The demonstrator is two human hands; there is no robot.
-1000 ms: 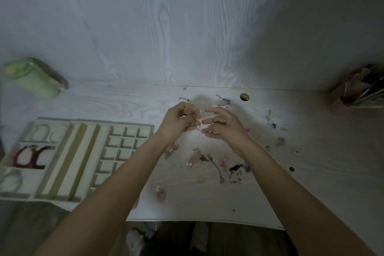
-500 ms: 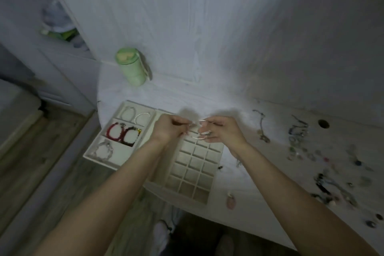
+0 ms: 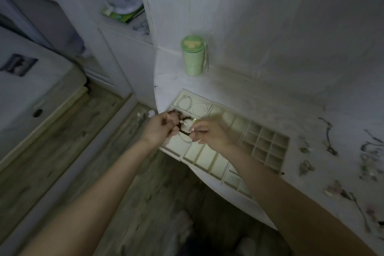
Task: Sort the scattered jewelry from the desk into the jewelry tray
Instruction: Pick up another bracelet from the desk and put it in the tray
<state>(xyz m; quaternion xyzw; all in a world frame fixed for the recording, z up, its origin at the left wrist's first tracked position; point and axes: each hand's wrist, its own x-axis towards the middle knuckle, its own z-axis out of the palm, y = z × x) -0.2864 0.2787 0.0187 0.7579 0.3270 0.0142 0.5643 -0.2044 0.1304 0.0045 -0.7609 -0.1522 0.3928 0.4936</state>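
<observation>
I am holding a thin bracelet (image 3: 185, 138) between my two hands, right over the near left part of the jewelry tray (image 3: 268, 153). My left hand (image 3: 159, 129) pinches one end of it and my right hand (image 3: 209, 134) pinches the other end, so my hands are close together with the little chain stretched between them. The picture is a bit blurry here, so I cannot see each finger well. Under my hands there is a dark red bracelet (image 3: 176, 114) already lying in the tray, and just past my hands is a white bead bracelet (image 3: 199, 109) in its own box. I think I am at the step of putting this one down. Next I need to lower it gently into a free long box and let go with both hands, so it lies flat and does not tangle. Far off past my right hand, lots of scattered jewelry (image 3: 330, 147) waits on the desk (image 3: 280, 110), so much of the job is left.
</observation>
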